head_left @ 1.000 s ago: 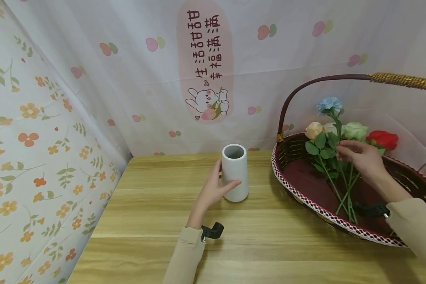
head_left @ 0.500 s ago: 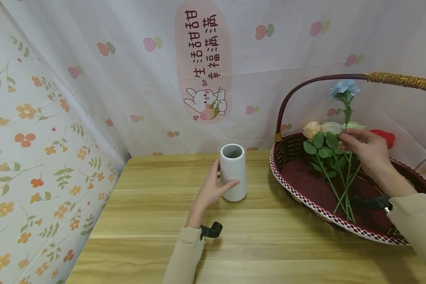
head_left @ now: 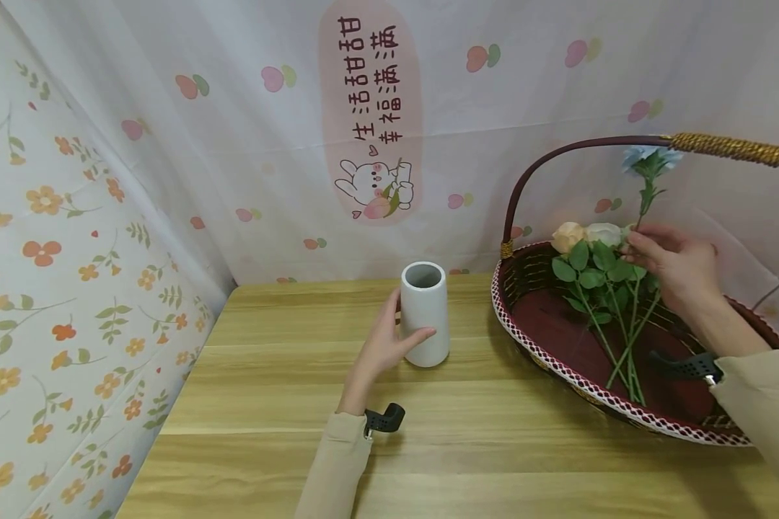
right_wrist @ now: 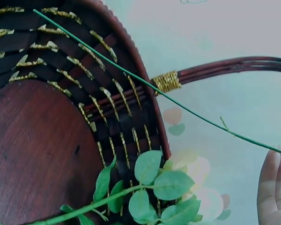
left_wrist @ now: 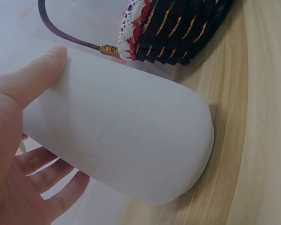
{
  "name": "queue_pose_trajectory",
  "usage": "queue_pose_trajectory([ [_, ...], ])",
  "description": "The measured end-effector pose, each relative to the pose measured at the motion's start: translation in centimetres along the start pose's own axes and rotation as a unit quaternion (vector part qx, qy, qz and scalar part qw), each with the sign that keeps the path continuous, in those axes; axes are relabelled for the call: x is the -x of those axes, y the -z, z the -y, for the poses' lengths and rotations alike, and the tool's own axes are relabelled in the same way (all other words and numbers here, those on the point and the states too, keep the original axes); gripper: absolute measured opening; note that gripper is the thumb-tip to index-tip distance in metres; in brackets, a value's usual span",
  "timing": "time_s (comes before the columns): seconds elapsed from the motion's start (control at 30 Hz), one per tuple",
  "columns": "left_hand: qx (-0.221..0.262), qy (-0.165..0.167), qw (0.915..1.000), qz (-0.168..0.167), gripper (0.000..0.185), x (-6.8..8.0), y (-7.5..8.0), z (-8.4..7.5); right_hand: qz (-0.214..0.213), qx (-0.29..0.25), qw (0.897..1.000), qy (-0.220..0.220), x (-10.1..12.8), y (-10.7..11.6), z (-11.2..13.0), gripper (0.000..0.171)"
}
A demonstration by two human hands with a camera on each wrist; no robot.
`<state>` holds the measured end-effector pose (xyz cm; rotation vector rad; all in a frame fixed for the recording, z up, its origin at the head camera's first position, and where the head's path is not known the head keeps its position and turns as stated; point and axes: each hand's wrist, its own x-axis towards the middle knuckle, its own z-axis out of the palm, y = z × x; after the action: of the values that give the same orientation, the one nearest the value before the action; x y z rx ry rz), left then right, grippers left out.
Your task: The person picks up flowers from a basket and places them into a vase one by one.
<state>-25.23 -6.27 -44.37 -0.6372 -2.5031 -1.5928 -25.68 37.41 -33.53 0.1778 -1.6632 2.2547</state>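
An upright white vase (head_left: 426,324) stands on the wooden table, and my left hand (head_left: 384,342) grips its left side. In the left wrist view, the thumb (left_wrist: 40,75) lies across the vase's near face while the other fingers reach round the far side. Over the basket, my right hand (head_left: 684,274) pinches the stem of a blue carnation (head_left: 652,160), its bloom up by the basket handle. The right wrist view shows its long thin stem (right_wrist: 178,104) slanting across the basket. Below the hand, a peach rose (head_left: 568,236) and a white rose (head_left: 604,233) lie in the basket.
The dark woven basket (head_left: 583,380) with white-and-red trim sits right of the vase. Its tall arched handle (head_left: 578,146) rises over the flowers. Leafy stems (head_left: 631,360) cross inside. A patterned curtain (head_left: 260,158) hangs behind the table.
My right hand has lifted the blue carnation up and to the right, away from the other flowers. The red flower is now hidden behind that hand. My left hand stays on the vase.
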Motion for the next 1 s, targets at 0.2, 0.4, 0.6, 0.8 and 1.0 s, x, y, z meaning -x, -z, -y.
queue_pose_trajectory([
  [0.2, 0.001, 0.001, 1.0000, 0.001, 0.091, 0.0, 0.0, -0.1, 0.004, -0.021, 1.000, -0.001, 0.3, -0.8, 0.2, 0.014],
  [0.4, 0.001, 0.002, 1.0000, 0.000, 0.092, 0.0, 0.0, 0.0, 0.009, -0.074, 0.997, 0.006, 0.7, -2.4, 0.6, 0.017],
  [0.6, 0.001, 0.004, 1.0000, -0.002, 0.092, 0.1, 0.0, 0.0, 0.016, -0.093, 0.995, 0.012, 1.6, -3.7, 0.6, 0.018],
  [0.8, -0.001, 0.005, 1.0000, -0.002, 0.090, 0.1, 0.0, 0.0, 0.030, -0.090, 0.995, 0.026, 2.9, -4.9, 0.1, 0.018],
  [1.0, 0.000, 0.008, 1.0000, 0.000, 0.091, 0.1, 0.0, 0.1, 0.044, -0.101, 0.994, 0.027, 4.1, -6.2, -0.4, 0.018],
])
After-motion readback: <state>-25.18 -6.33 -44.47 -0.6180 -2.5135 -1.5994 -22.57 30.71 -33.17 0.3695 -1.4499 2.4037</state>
